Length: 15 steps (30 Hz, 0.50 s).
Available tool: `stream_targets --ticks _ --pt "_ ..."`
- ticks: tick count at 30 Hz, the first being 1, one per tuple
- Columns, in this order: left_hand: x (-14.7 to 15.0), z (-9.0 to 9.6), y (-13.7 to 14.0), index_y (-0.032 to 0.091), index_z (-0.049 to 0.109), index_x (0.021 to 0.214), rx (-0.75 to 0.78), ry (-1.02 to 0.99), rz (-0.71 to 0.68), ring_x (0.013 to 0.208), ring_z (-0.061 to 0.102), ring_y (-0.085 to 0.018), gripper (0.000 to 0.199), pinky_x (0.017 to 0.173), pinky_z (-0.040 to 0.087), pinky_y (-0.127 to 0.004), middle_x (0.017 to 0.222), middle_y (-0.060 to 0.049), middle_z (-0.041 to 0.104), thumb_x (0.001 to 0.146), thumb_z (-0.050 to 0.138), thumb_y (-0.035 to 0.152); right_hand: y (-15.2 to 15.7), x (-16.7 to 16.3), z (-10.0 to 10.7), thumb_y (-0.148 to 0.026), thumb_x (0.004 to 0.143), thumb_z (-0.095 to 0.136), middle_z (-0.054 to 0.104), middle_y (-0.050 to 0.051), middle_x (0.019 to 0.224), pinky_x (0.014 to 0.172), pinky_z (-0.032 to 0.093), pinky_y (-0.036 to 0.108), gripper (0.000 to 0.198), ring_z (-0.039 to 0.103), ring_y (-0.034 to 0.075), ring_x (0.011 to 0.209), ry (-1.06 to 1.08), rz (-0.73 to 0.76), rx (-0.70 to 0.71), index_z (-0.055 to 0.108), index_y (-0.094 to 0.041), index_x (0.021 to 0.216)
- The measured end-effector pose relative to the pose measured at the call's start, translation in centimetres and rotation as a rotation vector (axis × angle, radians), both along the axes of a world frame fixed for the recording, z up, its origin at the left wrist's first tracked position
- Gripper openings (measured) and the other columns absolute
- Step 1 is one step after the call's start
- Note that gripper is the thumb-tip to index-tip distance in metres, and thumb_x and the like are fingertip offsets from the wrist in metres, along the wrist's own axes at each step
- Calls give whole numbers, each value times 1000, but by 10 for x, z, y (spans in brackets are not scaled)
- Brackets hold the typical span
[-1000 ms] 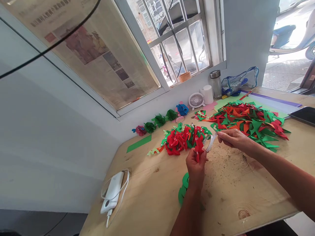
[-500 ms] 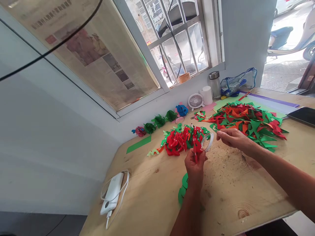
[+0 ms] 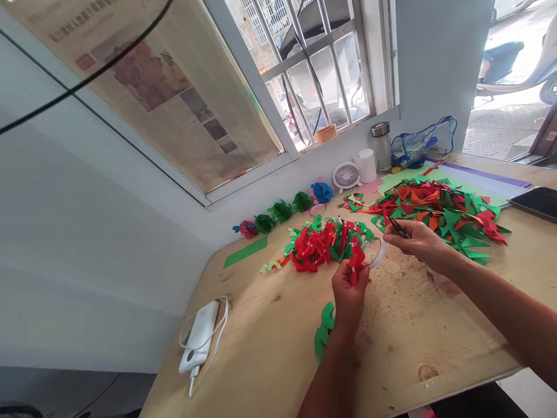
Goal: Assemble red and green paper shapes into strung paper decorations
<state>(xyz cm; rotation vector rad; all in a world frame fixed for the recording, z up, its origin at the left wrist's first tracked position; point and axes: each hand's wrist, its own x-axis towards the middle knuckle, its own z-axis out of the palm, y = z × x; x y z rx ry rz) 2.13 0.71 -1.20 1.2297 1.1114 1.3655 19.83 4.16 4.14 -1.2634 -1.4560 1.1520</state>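
My left hand [image 3: 350,290] is closed on a red paper cutout [image 3: 357,258] with small white marks. A roll of clear tape [image 3: 380,254] stands on edge at its fingertips, apparently gripped with the paper. Just right of the roll, my right hand [image 3: 413,241] pinches a dark, slim, pointed tool [image 3: 398,227], whose exact kind I cannot make out. Behind my left hand lies a heap of red and green paper cutouts [image 3: 311,249]. Green paper curves [image 3: 324,331] rest on the table beside my left forearm, partly hidden by it.
On the wooden table [image 3: 256,348], a big pile of red, orange and green paper scraps [image 3: 439,215] lies beyond my right hand. A white power bank [image 3: 200,337] with a cable sits at left. Paper flowers [image 3: 281,213], a small fan [image 3: 347,176], a glass bottle [image 3: 382,148] and a phone [image 3: 537,203] are further back.
My left hand, with the red paper and tape roll, has shifted slightly right. The dark pointed tool now shows in my right hand, which has turned a little.
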Motion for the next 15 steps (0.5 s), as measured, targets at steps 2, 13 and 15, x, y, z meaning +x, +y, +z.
stream_targets --ticks 2,13,15 --pt "1 1 0 15 61 77 -20 5 10 54 52 -9 28 54 46 -22 69 -2 63 69 70 41 -1 0 1 -58 68 62 34 -6 51 44 23 24 40 29 8 48 -14 -12 39 51 -19 67" --pt "-2 5 0 16 55 70 -16 64 54 55 54 -9 26 51 41 -19 69 -2 65 72 68 39 -5 -1 4 -60 70 61 38 -3 56 48 28 26 41 32 10 52 -72 -75 220 52 -20 65" --pt "-2 6 0 16 54 70 -15 39 66 50 51 -7 28 49 40 -19 68 0 63 72 68 40 -6 -2 4 -59 70 61 38 -3 56 48 27 26 40 32 10 52 -73 -64 231 53 -20 66"
